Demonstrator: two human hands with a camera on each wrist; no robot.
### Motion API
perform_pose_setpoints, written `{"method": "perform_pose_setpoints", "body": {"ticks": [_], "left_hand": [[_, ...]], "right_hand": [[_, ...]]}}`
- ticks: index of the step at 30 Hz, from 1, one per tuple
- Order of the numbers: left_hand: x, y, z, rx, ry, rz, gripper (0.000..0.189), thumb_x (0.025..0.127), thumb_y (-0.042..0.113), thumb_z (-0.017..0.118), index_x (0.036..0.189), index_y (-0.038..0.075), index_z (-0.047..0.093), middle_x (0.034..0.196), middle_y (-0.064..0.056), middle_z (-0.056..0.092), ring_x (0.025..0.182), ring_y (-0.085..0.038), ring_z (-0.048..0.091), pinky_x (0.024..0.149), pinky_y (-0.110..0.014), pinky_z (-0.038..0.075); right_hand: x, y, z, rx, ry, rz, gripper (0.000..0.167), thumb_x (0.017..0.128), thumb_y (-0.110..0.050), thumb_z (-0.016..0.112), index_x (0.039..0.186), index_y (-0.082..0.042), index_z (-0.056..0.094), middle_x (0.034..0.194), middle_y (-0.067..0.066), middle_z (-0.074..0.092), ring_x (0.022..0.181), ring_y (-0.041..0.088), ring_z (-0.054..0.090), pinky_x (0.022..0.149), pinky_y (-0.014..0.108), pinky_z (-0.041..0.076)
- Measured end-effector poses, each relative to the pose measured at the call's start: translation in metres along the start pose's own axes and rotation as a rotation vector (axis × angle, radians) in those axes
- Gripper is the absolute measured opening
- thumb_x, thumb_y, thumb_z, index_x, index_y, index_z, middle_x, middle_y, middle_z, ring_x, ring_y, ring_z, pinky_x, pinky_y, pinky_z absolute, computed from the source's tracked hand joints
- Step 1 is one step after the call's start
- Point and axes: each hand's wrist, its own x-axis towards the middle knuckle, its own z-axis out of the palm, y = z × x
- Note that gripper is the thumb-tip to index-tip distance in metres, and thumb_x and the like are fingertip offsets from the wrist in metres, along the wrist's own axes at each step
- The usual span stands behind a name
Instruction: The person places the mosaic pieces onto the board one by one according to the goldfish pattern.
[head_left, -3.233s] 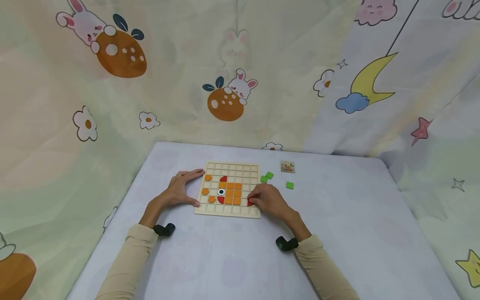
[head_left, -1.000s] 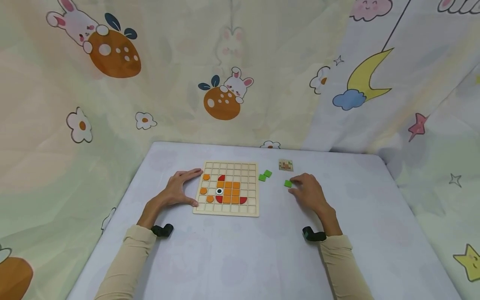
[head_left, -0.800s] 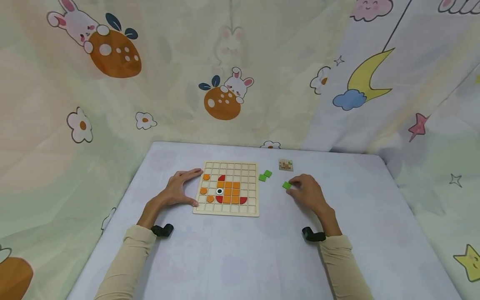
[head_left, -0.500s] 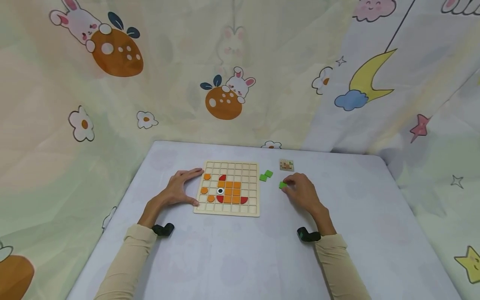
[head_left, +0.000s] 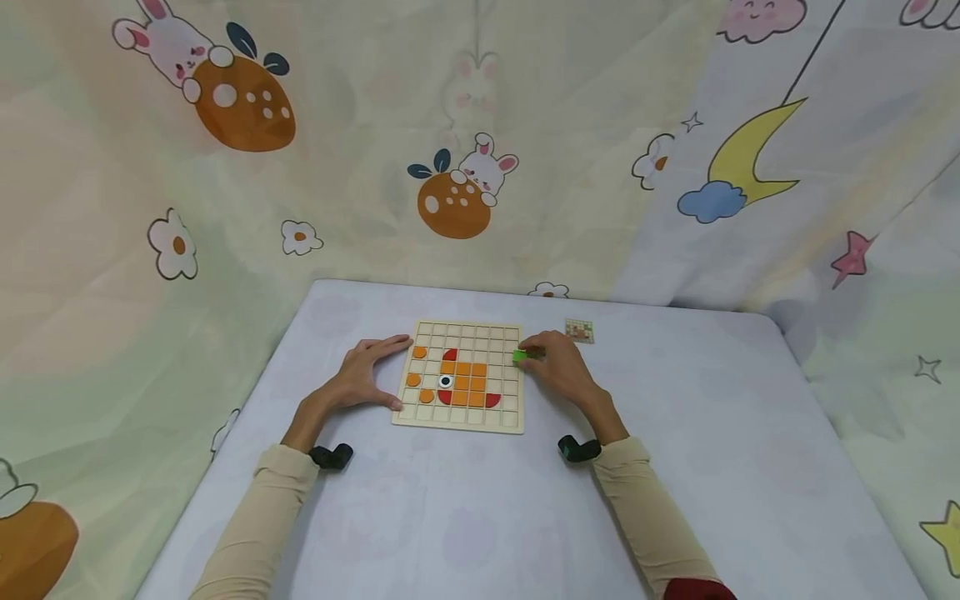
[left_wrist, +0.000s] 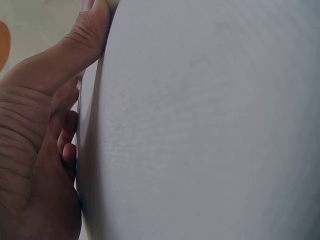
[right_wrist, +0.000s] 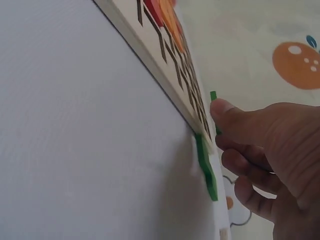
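A light wooden grid board [head_left: 465, 337] lies on the table. Orange squares [head_left: 469, 383], orange discs [head_left: 413, 380], red quarter-round pieces [head_left: 492, 400] and a white-and-black eye piece [head_left: 446, 382] sit on it. My left hand [head_left: 356, 379] has thumb and index finger spread, touching the board's left edge; the left wrist view shows the thumb [left_wrist: 65, 55] above white cloth. My right hand [head_left: 558, 362] pinches a green square tile [right_wrist: 213, 95] at the board's right edge. Other green tiles [right_wrist: 206, 167] lie on the table below it, mostly covered by the hand in the head view.
A small printed pattern card [head_left: 579, 331] lies behind my right hand. The white-covered table [head_left: 465, 517] ends at the back against a cartoon-print cloth [head_left: 337, 150]. A dark red shape [head_left: 697, 589] shows at the bottom edge by the right sleeve.
My right hand set a red quarter-round piece on the board, moved right, picked up the far-right green tile and brought it left to the board's edge. My left hand has stayed put.
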Motion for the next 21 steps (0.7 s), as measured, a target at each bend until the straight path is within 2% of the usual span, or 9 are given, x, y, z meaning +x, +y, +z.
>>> {"method": "perform_pose_setpoints", "body": {"ticks": [3,9,15,21], "left_hand": [[0.001,0.001,0.001,0.005,-0.009,-0.007,0.123,0.064,0.05,0.105,0.168,0.021,0.045,0.179,-0.005,0.038,0.153,-0.04,0.035,0.121,-0.068,0.025],[0.003,0.001,0.002,0.01,-0.005,-0.006,0.123,0.063,0.048,0.106,0.168,0.023,0.046,0.179,-0.003,0.038,0.152,-0.039,0.036,0.121,-0.068,0.026],[0.002,0.001,0.001,0.01,-0.003,-0.02,0.123,0.063,0.047,0.106,0.168,0.022,0.046,0.179,-0.003,0.038,0.152,-0.039,0.036,0.121,-0.069,0.026],[0.001,0.001,0.001,0.012,-0.002,-0.025,0.122,0.063,0.046,0.106,0.167,0.021,0.047,0.178,-0.004,0.039,0.152,-0.04,0.036,0.121,-0.068,0.026]], "right_hand": [[0.005,-0.002,0.006,-0.037,-0.016,0.0,0.028,0.093,-0.015,0.087,0.119,-0.007,0.083,0.115,0.009,0.082,0.111,0.028,0.07,0.104,0.049,0.054],[0.01,-0.005,0.009,-0.123,-0.009,-0.018,0.027,0.092,-0.019,0.089,0.116,-0.009,0.085,0.111,0.007,0.082,0.108,0.027,0.069,0.099,0.047,0.055],[0.012,-0.01,0.01,-0.144,-0.014,-0.017,0.022,0.094,-0.017,0.087,0.114,-0.007,0.086,0.107,0.008,0.081,0.101,0.026,0.066,0.092,0.044,0.054],[0.015,-0.013,0.013,-0.15,-0.023,-0.011,0.019,0.095,-0.014,0.086,0.111,-0.006,0.086,0.107,0.01,0.08,0.101,0.027,0.065,0.092,0.046,0.054]]}}
